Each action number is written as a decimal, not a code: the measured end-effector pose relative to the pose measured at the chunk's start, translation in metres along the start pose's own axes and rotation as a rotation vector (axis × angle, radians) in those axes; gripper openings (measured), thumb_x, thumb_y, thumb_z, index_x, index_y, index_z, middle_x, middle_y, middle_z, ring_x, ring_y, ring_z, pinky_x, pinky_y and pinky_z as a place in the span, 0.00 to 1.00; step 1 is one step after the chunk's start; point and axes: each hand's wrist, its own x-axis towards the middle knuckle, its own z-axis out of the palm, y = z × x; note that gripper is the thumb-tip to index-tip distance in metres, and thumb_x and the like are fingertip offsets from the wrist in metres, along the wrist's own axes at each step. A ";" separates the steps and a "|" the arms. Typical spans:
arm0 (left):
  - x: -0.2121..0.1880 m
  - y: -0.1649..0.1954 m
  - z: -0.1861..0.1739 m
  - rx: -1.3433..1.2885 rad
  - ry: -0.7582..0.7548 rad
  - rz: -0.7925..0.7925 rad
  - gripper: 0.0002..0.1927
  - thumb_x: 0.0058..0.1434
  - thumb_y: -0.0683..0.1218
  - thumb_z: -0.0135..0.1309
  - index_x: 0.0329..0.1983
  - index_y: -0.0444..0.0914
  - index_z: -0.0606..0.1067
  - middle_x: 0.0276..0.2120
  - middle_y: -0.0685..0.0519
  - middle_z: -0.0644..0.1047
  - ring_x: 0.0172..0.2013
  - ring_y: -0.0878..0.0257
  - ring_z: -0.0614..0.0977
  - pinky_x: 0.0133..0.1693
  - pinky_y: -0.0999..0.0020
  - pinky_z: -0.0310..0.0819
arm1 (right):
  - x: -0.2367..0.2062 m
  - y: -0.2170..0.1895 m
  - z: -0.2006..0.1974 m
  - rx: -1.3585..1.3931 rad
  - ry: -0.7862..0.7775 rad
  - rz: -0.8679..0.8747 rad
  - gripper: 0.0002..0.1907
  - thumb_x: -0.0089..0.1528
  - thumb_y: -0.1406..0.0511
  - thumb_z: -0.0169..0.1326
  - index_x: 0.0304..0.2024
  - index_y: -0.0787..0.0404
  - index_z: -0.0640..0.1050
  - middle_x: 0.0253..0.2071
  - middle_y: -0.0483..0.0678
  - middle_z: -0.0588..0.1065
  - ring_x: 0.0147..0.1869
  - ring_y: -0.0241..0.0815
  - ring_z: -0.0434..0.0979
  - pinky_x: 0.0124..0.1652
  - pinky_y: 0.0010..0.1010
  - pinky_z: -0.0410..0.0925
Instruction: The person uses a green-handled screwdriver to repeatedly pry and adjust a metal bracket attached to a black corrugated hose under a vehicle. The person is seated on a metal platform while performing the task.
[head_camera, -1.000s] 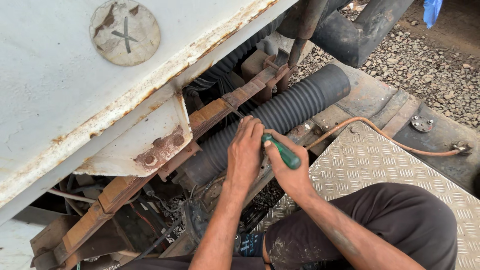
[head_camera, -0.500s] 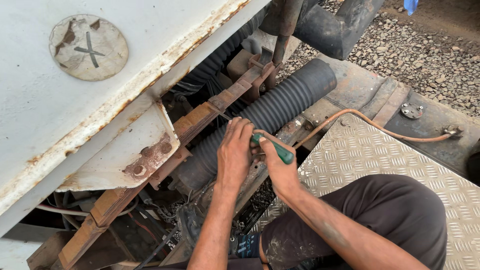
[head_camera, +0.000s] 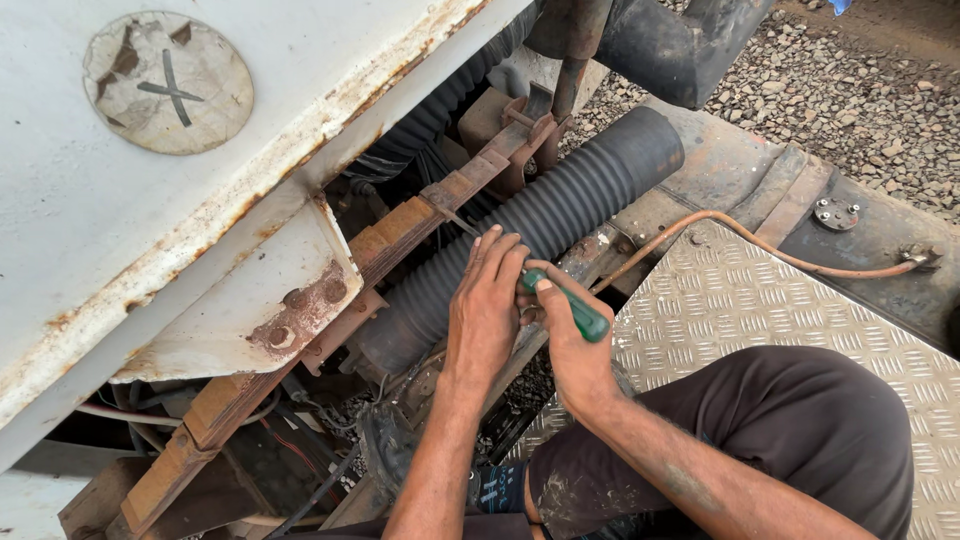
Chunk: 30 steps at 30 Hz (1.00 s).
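Green plastic marks the handle of the screwdriver (head_camera: 575, 312), gripped in the person's right hand (head_camera: 572, 352), whose fingers are curled tightly round it with the thumb laid along the top. Its thin metal shaft runs up and left beneath the left hand (head_camera: 487, 305), and the tip is hidden among the rusty brackets (head_camera: 440, 205) beside the black corrugated hose (head_camera: 540, 225). That left hand lies flat, fingers extended, pressing on the hose and steadying the shaft; it clasps nothing that can be made out.

By its look the screwdriver is light and rigid; the smooth handle could slip in dusty, greasy fingers, so the thick middle of the handle is the sound place to hold it. The hose appears stiff along its ribs yet flexible across them, and likely grimy; a flat palm on its upper curve suits it better than a pinch.

To the right lie a chequered metal plate (head_camera: 780, 300) and a thin copper-coloured tube (head_camera: 760, 245), with gravel (head_camera: 870, 110) beyond. Above left hangs a white, rust-edged panel (head_camera: 150, 240) bearing a cracked round disc (head_camera: 167, 82).
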 end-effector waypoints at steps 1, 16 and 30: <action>0.000 -0.001 0.001 -0.006 -0.006 -0.003 0.24 0.53 0.31 0.55 0.56 0.33 0.73 0.60 0.43 0.74 0.67 0.43 0.70 0.68 0.48 0.64 | 0.001 0.000 0.000 0.026 0.003 0.019 0.18 0.68 0.66 0.47 0.56 0.71 0.78 0.43 0.51 0.80 0.44 0.38 0.79 0.43 0.32 0.74; -0.003 -0.006 0.007 0.006 -0.003 -0.010 0.25 0.55 0.29 0.54 0.58 0.33 0.73 0.62 0.42 0.74 0.68 0.44 0.70 0.68 0.49 0.63 | 0.001 0.001 0.000 0.060 -0.040 -0.007 0.20 0.69 0.64 0.47 0.58 0.73 0.76 0.46 0.55 0.80 0.47 0.41 0.80 0.48 0.35 0.76; 0.007 -0.020 0.012 0.042 -0.025 -0.048 0.26 0.55 0.31 0.54 0.58 0.32 0.71 0.63 0.41 0.71 0.68 0.43 0.68 0.69 0.48 0.61 | 0.037 0.023 -0.001 0.299 -0.030 0.157 0.18 0.68 0.64 0.48 0.53 0.71 0.77 0.47 0.54 0.79 0.48 0.43 0.78 0.49 0.36 0.71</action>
